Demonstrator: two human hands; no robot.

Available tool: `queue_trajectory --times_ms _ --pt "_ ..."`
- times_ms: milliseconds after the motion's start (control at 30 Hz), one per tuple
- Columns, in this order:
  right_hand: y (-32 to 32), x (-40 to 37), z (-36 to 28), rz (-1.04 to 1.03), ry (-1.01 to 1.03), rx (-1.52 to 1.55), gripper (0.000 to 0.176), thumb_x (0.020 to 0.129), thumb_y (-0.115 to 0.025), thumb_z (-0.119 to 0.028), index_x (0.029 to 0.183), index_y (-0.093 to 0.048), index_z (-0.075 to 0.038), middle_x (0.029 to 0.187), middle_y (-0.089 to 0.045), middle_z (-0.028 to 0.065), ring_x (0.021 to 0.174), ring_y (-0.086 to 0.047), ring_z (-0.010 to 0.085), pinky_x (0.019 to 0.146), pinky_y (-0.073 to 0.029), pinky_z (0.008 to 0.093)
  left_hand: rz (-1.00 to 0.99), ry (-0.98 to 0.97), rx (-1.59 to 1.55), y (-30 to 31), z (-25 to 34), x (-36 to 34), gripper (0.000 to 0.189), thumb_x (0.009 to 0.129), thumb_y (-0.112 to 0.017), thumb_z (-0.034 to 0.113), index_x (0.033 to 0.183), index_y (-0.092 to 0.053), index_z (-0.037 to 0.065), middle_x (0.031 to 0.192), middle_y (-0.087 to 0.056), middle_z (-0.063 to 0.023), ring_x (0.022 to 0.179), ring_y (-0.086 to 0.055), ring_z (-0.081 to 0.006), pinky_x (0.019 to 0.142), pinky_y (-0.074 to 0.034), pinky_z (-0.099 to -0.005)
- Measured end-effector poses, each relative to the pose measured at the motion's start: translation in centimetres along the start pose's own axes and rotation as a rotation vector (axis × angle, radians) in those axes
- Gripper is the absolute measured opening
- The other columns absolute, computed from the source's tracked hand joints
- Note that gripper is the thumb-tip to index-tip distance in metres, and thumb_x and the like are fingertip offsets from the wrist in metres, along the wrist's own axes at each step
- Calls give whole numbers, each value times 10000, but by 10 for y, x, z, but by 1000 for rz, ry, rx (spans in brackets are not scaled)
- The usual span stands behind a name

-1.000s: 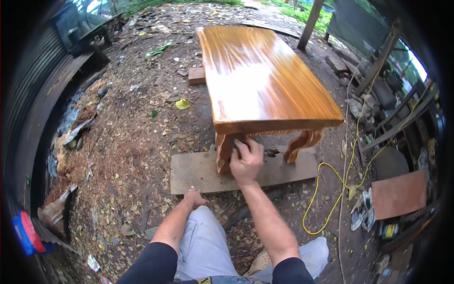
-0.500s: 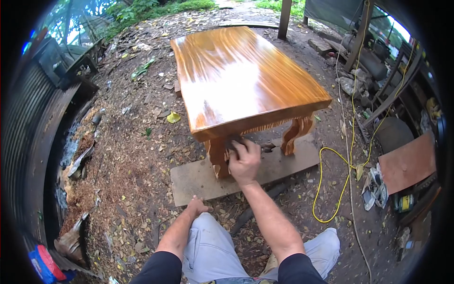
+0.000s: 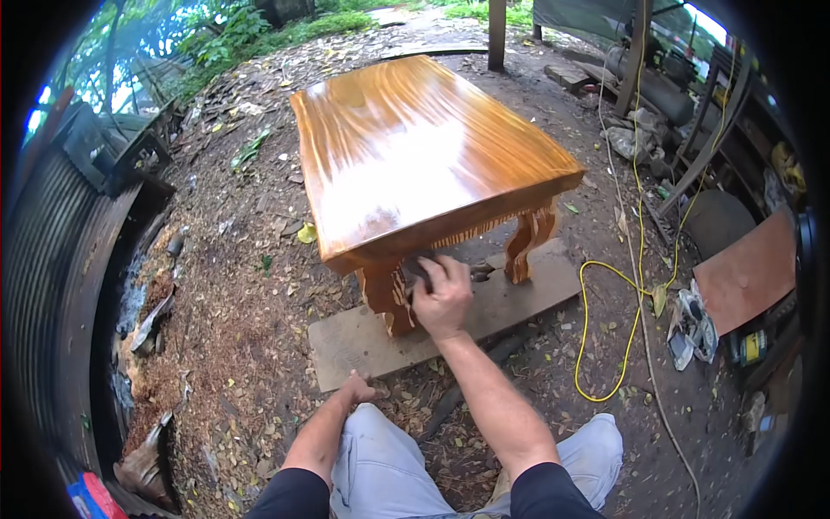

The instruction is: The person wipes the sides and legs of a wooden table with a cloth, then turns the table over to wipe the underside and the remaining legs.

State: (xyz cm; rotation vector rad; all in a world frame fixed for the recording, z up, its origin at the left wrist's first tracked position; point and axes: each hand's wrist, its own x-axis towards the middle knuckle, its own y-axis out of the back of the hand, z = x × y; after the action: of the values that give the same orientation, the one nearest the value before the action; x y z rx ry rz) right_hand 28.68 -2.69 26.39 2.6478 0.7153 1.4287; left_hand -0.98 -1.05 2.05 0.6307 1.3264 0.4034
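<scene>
A glossy wooden table with a bright reflection on its top stands in front of me, its carved legs resting on a flat board. My right hand is curled around a dark pad beside the near left leg, just under the table's edge. The pad's exact kind is hard to make out, and my fingers partly cover it. By my left knee, close to the board's front edge, is my left hand, thumb spread and nothing visible in it; its other fingers are partly hidden.
A yellow cord loops over the ground at right, alongside a grey cable. Farther right lean a reddish-brown sheet and assorted clutter. Corrugated metal lines the left side. Leaves and wood shavings cover the soil.
The view has tilted and shifted slightly, so the table sits lower and more to the left. My right hand remains at the near left leg with the pad; the left hand stays by the knee.
</scene>
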Motion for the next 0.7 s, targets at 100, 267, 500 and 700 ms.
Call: queue_trajectory --times_ms 100,267,500,700 --pt "15 11 3 56 27 38 355 724 -747 -21 1066 -724 -111 1044 -652 79 917 -610 309 816 -528 429 -26 -11 5 7 4 -4 1130 767 -674 731 1602 -323 55 1638 -149 -378 1543 -240 -434 1253 -258 -398" --pt "7 42 -34 -29 199 180 365 741 -748 -41 1095 -736 -127 1073 -647 69 953 -608 285 841 -513 432 -81 9 -44 11 7 -1 1113 775 -679 711 1597 -329 47 1635 -147 -384 1540 -248 -432 1255 -249 -378" --pt "21 12 51 46 1 -70 362 717 -721 -12 1059 -743 -128 1048 -643 84 943 -604 307 831 -526 439 -10 15 -62 1 -2 9 1119 759 -717 671 1597 -328 39 1656 -149 -350 1538 -268 -410 1259 -246 -364" --pt "25 51 -7 4 217 172 369 733 -733 -42 1091 -735 -131 1070 -641 73 939 -597 287 820 -486 428 -24 36 -114 2 2 7 1146 741 -765 622 1606 -301 29 1667 -160 -324 1544 -260 -397 1257 -253 -359"
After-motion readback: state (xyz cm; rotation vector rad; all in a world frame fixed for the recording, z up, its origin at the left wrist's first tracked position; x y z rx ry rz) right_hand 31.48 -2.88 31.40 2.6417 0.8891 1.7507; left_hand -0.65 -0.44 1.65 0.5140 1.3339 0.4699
